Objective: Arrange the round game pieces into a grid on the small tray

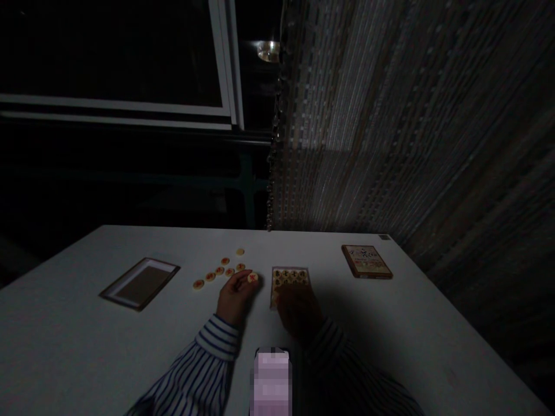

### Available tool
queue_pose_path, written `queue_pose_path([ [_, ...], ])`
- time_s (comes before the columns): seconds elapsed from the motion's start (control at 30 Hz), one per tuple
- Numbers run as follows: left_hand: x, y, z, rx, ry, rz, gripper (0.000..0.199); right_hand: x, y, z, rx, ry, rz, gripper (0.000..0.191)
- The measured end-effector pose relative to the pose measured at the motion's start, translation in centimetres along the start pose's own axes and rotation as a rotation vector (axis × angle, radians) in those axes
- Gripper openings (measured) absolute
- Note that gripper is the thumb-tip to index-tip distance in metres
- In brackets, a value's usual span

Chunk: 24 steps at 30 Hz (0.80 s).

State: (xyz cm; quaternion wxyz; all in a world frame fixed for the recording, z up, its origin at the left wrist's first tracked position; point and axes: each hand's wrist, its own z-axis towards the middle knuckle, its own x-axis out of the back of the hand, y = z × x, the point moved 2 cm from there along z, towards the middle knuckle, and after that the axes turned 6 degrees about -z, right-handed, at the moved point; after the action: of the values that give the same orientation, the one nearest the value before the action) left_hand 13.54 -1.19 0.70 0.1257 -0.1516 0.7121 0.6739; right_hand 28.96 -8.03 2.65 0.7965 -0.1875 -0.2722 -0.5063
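Note:
My left hand point(235, 299) pinches a round Chinese chess piece point(252, 278) with a red character facing up, just above the table. To its left lie several loose chess pieces point(210, 277), most with red characters; one piece point(240, 252) at the back shows a plain face. My right hand point(298, 309), dark in shadow, is curled over the near part of a small box point(272, 289) packed with rows of chess pieces point(289, 275). Its fingers look closed down on the box's contents, but whatever they hold is hidden.
An open, shallow box part point(140, 284) lies at the left of the white table point(73, 323). At the right is a flat printed box point(366, 261). A phone point(273, 381) with a lit, blurred screen sits in front of me. A bead curtain point(347, 115) hangs behind the table.

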Motion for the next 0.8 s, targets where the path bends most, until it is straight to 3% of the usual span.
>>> queue_pose_path([
  [0.27, -2.1, -0.5, 0.4, 0.065, -0.023, -0.086, 0.04, -0.1, 0.7, 0.0, -0.117, 0.032, -0.078, 0.018],
  [0.53, -1.8, -1.5, -1.0, 0.088, -0.049, -0.016, 0.043, 0.3, 1.2, -0.2, -0.12, 0.083, -0.063, 0.017],
  [0.8, -1.9, -1.8, -1.5, 0.067, -0.092, -0.01, 0.039, 0.9, 2.1, 0.6, -0.107, 0.048, -0.076, 0.022],
])
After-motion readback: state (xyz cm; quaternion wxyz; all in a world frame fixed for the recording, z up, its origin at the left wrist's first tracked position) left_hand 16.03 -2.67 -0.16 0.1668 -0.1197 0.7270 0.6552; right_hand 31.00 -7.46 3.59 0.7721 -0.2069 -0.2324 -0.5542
